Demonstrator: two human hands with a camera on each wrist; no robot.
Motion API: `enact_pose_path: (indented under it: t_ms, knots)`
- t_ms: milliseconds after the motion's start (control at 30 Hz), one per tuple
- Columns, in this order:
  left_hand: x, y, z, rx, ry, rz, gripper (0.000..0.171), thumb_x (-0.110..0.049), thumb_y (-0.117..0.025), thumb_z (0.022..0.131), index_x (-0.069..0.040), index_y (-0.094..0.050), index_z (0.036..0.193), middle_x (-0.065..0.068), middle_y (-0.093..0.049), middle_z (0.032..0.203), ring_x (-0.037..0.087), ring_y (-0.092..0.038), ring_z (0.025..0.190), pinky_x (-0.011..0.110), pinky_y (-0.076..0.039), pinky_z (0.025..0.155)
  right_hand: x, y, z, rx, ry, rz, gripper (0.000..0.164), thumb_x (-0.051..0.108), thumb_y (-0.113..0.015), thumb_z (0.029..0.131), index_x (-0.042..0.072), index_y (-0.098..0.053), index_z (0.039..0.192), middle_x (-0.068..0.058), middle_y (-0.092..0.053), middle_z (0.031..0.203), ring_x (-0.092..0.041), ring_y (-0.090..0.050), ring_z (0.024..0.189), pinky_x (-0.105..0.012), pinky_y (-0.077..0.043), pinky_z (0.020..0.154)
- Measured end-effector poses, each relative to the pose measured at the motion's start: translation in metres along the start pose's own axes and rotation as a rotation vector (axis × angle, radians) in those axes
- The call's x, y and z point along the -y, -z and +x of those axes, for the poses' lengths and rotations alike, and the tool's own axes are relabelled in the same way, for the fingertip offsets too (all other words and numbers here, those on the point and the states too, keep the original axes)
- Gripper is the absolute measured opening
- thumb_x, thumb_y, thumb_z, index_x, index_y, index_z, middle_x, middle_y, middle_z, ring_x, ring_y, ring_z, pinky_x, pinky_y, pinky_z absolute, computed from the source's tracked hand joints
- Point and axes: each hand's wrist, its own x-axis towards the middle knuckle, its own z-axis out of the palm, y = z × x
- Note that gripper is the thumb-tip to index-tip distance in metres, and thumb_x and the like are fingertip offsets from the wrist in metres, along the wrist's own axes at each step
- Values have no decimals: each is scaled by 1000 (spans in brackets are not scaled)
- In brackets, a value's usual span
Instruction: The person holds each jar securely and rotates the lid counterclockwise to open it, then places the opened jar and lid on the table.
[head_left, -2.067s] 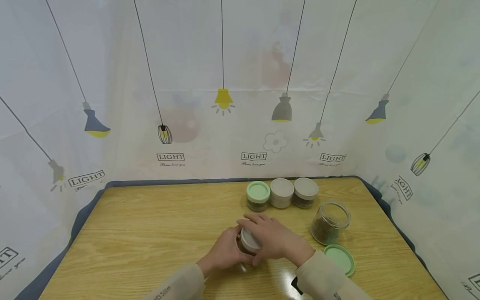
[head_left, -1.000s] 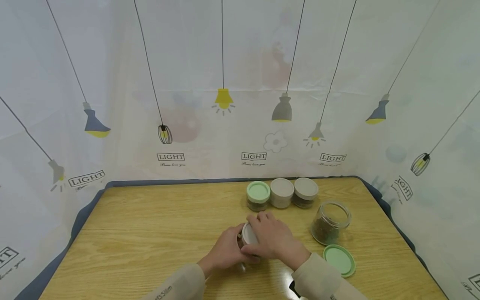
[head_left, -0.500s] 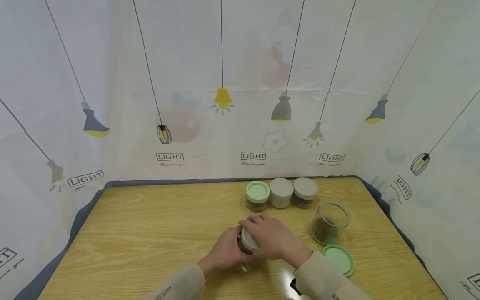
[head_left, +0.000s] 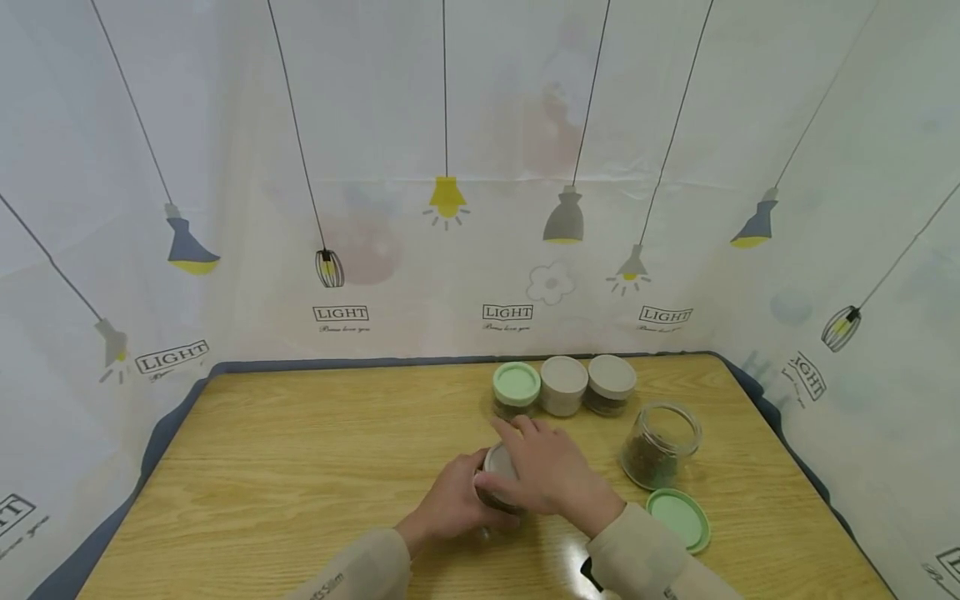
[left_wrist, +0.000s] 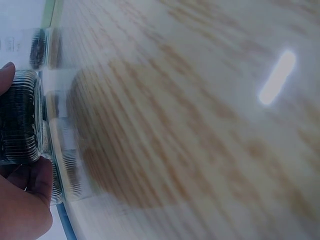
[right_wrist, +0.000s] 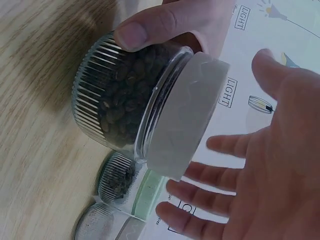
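In the right wrist view, a ribbed glass jar point(right_wrist: 122, 95) full of dark beans is tilted, with a pale grey lid point(right_wrist: 187, 115) on its mouth. My left hand point(head_left: 450, 502) grips the jar's glass body, its thumb across the side. Over the lid, my right hand point(head_left: 551, 475) has its fingers spread; the right wrist view shows this hand point(right_wrist: 280, 165) with fingertips at the lid's far edge and the thumb raised off it. At the edge of the left wrist view, the same jar point(left_wrist: 17, 117) sits between thumb and fingers, close over the table.
At the back stand a green-lidded jar point(head_left: 516, 385) and two jars with pale lids, one point(head_left: 564, 387) beside the other point(head_left: 611, 379). A lidless glass jar point(head_left: 652, 460) with dark contents is at right, a loose green lid point(head_left: 678, 520) in front of it. Printed cloth surrounds the wooden table point(head_left: 315, 450).
My right hand, wrapped over the lid half a second ago, has loosened and its fingers have spread and lifted. My left hand keeps hold of the jar in nearly the same place.
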Motion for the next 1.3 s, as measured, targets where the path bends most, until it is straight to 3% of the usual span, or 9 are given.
enact_pose_path:
  t_ms: [300, 500, 667, 867, 1100, 1300]
  knots:
    - [-1, 0, 0, -9, 7, -12, 82, -48, -85, 69, -18, -51, 137, -5, -65, 123, 9, -63, 107, 26, -53, 88, 5, -4, -2, 43, -119, 7, 87, 77, -52, 81, 18, -43, 145, -19, -56, 125, -36, -57, 109, -51, -53, 80]
    - [-3, 0, -1, -11, -2, -10, 79, -47, -85, 70, -19, -51, 136, -5, -65, 122, 9, -63, 106, 25, -53, 87, 7, -5, -3, 40, -113, 10, 87, 76, -55, 80, 13, -47, 139, -21, -57, 117, -36, -59, 101, -50, -53, 73]
    - [-5, -1, 0, -17, 62, -10, 81, -49, -85, 68, -20, -52, 136, -6, -66, 119, 7, -63, 103, 27, -53, 86, 8, -4, -3, 33, -79, 7, 73, 66, -63, 82, 9, -52, 128, -19, -59, 108, -33, -59, 94, -48, -53, 69]
    - [-3, -3, -2, -28, 85, 18, 85, -52, -85, 67, -18, -51, 137, -4, -65, 124, 11, -62, 111, 35, -51, 96, 5, -1, 0, 79, 32, -36, 68, 50, -71, 83, 9, -51, 134, -15, -59, 120, -32, -57, 108, -46, -53, 81]
    - [1, -5, -5, -36, 79, 57, 85, -53, -83, 69, -14, -50, 136, -2, -63, 125, 11, -61, 112, 33, -50, 95, 0, 1, 3, 148, 163, 11, 70, 32, -74, 80, 16, -47, 142, -10, -53, 135, -32, -52, 121, -48, -51, 88]
    - [2, -4, -3, -34, 73, 38, 83, -57, -78, 73, -16, -49, 139, -4, -64, 124, 10, -61, 111, 31, -51, 94, 0, 6, 1, 138, 140, 74, 84, 50, -75, 80, 19, -38, 149, -16, -40, 151, -39, -43, 134, -60, -43, 98]
